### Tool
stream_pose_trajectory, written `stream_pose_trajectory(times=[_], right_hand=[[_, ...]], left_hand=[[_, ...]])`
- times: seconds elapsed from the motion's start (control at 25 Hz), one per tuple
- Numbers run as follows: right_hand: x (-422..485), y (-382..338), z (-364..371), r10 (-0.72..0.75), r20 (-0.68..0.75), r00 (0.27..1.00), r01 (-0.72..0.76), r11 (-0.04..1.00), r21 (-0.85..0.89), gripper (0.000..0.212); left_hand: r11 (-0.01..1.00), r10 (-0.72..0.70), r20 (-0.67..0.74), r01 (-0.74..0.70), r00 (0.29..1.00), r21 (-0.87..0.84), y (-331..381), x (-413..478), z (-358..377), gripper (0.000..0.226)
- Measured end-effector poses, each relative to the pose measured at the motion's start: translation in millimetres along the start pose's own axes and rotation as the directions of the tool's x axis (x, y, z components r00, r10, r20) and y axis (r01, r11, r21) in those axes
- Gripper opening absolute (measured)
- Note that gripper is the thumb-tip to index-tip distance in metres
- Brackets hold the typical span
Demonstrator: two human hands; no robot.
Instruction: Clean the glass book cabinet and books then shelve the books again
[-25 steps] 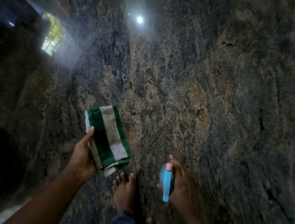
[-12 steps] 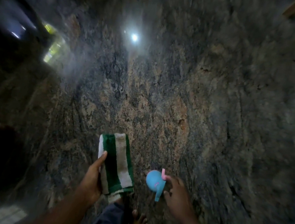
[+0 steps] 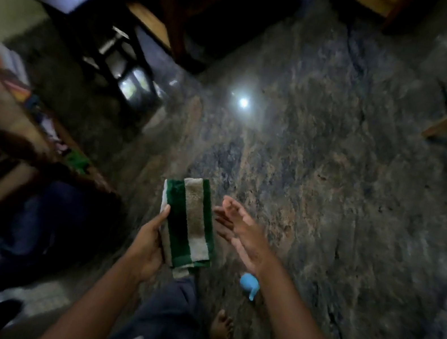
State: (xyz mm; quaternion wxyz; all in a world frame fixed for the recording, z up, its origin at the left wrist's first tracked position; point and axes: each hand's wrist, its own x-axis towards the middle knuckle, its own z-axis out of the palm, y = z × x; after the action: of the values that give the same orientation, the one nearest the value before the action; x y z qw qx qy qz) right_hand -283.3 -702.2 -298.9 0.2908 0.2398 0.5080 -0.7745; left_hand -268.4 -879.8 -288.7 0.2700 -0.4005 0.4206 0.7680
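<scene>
Folded green-and-beige striped cloth, lower centre, gripped at its edge by left hand; right hand open beside it, small blue plastic bottle below its wrist; advisable: clean face outward, firm grip, before wiping.

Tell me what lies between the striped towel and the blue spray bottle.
Nothing: the head view shows only bare stone floor between the striped towel and the blue spray bottle.

So the cloth sits in the left hand, with the right hand just beside it on the right. The spray bottle pokes out below the right wrist, a bare foot is nearer me on the floor, and wooden furniture stands far ahead to the left.
</scene>
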Motion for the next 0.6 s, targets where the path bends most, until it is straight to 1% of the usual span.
stream_pose_trajectory(times=[0.08,0.12,0.2,0.24,0.32,0.44,0.52,0.6], right_hand=[[19.8,-28.1,47.3,0.013,0.132,0.991,0.0,0.995,-0.103,0.04],[34.6,-41.0,70.7,0.029,0.173,0.984,-0.001,0.987,-0.16,0.038],[71.8,-66.7,115.4,0.036,0.197,0.98,0.014,0.968,-0.249,0.03],[95.0,-80.9,137.2,0.014,0.181,0.983,0.04,0.956,-0.292,0.026],[138.1,-108.4,168.9,-0.05,0.096,0.994,0.08,0.938,-0.337,0.021],[208.2,-161.7,210.5,-0.069,-0.082,0.994,0.038,0.943,-0.331,0.027],[252.3,-199.8,229.8,-0.085,-0.14,0.986,0.041,0.956,-0.289,0.025],[294.5,-237.2,244.1,-0.098,-0.14,0.985,0.056,0.959,-0.28,0.02]], left_hand=[[0.995,0.076,0.025,-0.075,0.997,-0.061,47.1,-13.1,-8.7,0.039],[0.99,0.11,0.048,-0.106,0.993,-0.089,71.9,-13.4,-11.4,0.041],[0.983,0.162,0.083,-0.154,0.983,-0.098,122.7,-0.4,-16.8,0.043],[0.981,0.179,0.087,-0.171,0.98,-0.094,151.6,11.5,-17.7,0.043],[0.977,0.206,0.037,-0.203,0.978,-0.062,208.9,37.7,-18.3,0.04],[0.971,0.239,-0.11,-0.236,0.965,0.036,310.8,92.4,-38.8,0.023],[0.958,0.282,-0.143,-0.271,0.949,0.093,373.0,127.5,-54.9,0.027],[0.955,0.298,-0.18,-0.29,0.938,0.071,425.6,157.2,-64.5,0.036]])
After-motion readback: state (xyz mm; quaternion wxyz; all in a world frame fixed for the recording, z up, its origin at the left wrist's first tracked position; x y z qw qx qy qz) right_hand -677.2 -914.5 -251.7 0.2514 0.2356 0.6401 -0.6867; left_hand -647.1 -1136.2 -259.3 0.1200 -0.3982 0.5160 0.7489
